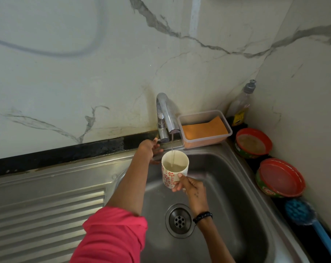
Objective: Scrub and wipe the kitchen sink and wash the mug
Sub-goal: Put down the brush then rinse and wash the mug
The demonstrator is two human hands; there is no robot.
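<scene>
Mug [175, 168] sits upright under the tap [166, 114], held over the sink [227, 168] by the right hand [189, 185], whose fingers wrap its lower side; a thin stream falls into it and it looks more than half full of cloudy water. The left hand [149, 149] reaches to the tap's base near the lever, fingers curled toward it, though whether they actually grip it I cannot tell. Risk from here: the mug could overflow if the flow is not cut, and a wet, heavier mug held by 1 hand low on its side could slip and knock against the steel basin. A clear tub [205, 128] beside the tap holds an orange cloth. 2 round red-rimmed tins [252, 143] stand on the right ledge, one open with pale paste, the other lidded, near a bottle [241, 107] that looks almost empty.
</scene>
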